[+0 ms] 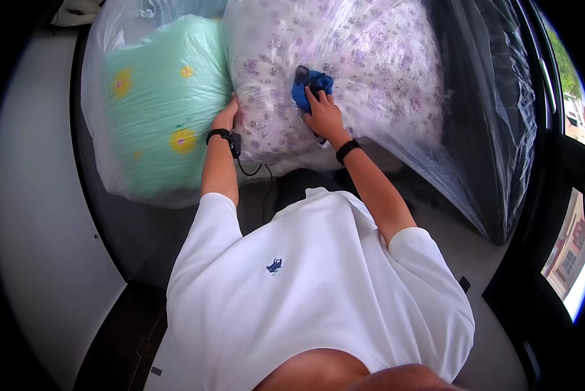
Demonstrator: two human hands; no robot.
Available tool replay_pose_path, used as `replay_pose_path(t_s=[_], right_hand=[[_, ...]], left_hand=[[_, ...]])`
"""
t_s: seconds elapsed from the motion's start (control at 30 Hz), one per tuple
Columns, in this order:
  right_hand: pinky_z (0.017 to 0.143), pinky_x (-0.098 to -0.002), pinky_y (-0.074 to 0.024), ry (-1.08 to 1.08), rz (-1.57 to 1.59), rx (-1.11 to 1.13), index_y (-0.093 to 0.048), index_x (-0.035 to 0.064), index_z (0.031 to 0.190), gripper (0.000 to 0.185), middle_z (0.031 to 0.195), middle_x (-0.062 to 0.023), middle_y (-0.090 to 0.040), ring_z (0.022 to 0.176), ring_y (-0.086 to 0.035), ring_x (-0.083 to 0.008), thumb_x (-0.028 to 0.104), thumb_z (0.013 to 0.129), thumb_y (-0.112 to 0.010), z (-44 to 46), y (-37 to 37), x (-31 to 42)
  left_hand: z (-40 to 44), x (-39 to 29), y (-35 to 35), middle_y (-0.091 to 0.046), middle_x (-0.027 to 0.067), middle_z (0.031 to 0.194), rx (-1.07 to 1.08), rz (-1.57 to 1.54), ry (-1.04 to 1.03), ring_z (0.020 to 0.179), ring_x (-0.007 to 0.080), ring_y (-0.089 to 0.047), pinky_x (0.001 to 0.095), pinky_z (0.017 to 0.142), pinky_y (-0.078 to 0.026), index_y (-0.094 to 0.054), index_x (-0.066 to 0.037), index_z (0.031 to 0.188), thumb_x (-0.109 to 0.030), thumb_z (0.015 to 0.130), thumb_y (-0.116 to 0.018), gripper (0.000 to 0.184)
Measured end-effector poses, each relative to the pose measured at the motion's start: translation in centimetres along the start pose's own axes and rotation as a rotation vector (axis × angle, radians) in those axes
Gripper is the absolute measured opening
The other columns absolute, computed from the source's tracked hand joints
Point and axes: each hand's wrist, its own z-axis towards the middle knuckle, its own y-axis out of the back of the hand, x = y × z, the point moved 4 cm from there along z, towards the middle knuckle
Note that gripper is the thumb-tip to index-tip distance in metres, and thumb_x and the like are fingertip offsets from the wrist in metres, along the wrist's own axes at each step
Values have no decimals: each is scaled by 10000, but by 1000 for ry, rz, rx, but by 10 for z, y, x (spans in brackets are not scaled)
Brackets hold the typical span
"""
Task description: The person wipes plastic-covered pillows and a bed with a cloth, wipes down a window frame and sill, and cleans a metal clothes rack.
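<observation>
The right hand grips a crumpled blue cloth beneath its fingertips; beside plastic-covered, purple-floral white fabric, the left hand has an unclear grip.

The plump, plastic-wrapped bundle of pale mint green carries scattered yellow flower motifs, one of them toward its left edge; the largest has a pinkish centre. The rounded, plastic-wrapped bundle of floral fabric is whitish with a lilac-pink tinge, printed all over with small purple and greyish blossoms. Toward its near edge shows a crumpled, cloth-like item of vivid blue with near-black parts. The short-sleeved white fabric shirt is plain except for a small navy emblem. Both narrow wristbands are black.
</observation>
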Motion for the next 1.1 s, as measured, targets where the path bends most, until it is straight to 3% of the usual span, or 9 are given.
replay_pose_path(t_s=[0.1, 0.17, 0.4, 0.47, 0.57, 0.63, 0.7, 0.97, 1.1], right_hand=[[789, -453, -528, -62, -207, -68, -478, 143, 1385, 692, 1168, -106, -523, 1060, -526, -343, 167, 714, -645, -8, 25, -48], [910, -474, -477, -136, -224, -82, -370, 69, 1449, 723, 1260, -216, -466, 1116, -491, -415, 113, 777, -631, -15, 37, -116], [934, -526, -457, -541, -368, 17, -307, 88, 1481, 757, 1358, -245, -400, 1164, -471, -485, 211, 813, -641, -76, 102, -214], [949, -529, -444, -598, -302, -44, -294, 98, 1487, 771, 1340, -252, -399, 1147, -478, -497, 230, 812, -642, -77, 95, -214], [940, -529, -446, -572, -156, -75, -316, 86, 1478, 754, 1283, -244, -440, 1097, -503, -480, 225, 810, -639, -78, 47, -198], [845, -516, -495, -431, -145, -155, -392, 61, 1422, 708, 1219, -191, -493, 1029, -535, -437, 196, 776, -647, -82, 14, -161], [816, -501, -511, -273, -122, -170, -412, 49, 1406, 692, 1216, -190, -497, 1013, -535, -433, 149, 756, -628, -87, -3, -109], [853, -464, -508, -44, 119, 129, -513, 177, 1352, 628, 1200, -111, -548, 1052, -544, -371, 70, 736, -574, -99, -5, -62], [948, -428, -452, -82, 376, -177, -622, 134, 1220, 509, 1118, -142, -637, 1078, -566, -344, 37, 727, -540, -96, 48, -122]], left_hand=[[-31, 0, -6, -352, 138, 1506, 31, 0, -31, 1361, 265, -339, 421, 1089, -293, -308, -56, 1492, -683, 943, -291, 833], [-52, -10, -15, -316, 143, 1529, 47, 31, -3, 1410, 270, -277, 424, 1101, -275, -292, -34, 1492, -672, 951, -283, 836], [-59, 1, 13, -493, 214, 1382, -169, 254, -127, 1285, 351, -459, 399, 1009, -397, -469, -28, 1397, -587, 965, -344, 718], [-54, -2, 12, -541, 243, 1272, -409, 752, -364, 1146, 374, -536, 412, 969, -423, -534, -9, 1299, -464, 946, -469, 579], [-140, -18, -37, -623, 179, 1095, -897, 726, -761, 948, 348, -609, 415, 820, -485, -592, -10, 1128, -294, 890, -597, 370], [-172, -19, -72, -631, 144, 951, -762, 699, -801, 756, 278, -644, 382, 694, -513, -518, -10, 1113, -217, 877, -634, 335], [-173, -5, -103, -607, 184, 1064, -162, 240, -464, 757, 240, -663, 353, 685, -521, -381, -30, 1237, -173, 861, -624, 470], [-201, -1, -94, -637, 95, 773, -492, -100, -890, 643, 201, -657, 293, 583, -499, -375, -62, 1204, -140, 876, -634, 426], [-171, 30, -90, -651, 70, 890, 79, -29, -351, 638, 154, -641, 214, 470, -394, -514, -120, 1140, -373, 906, -632, 364]])
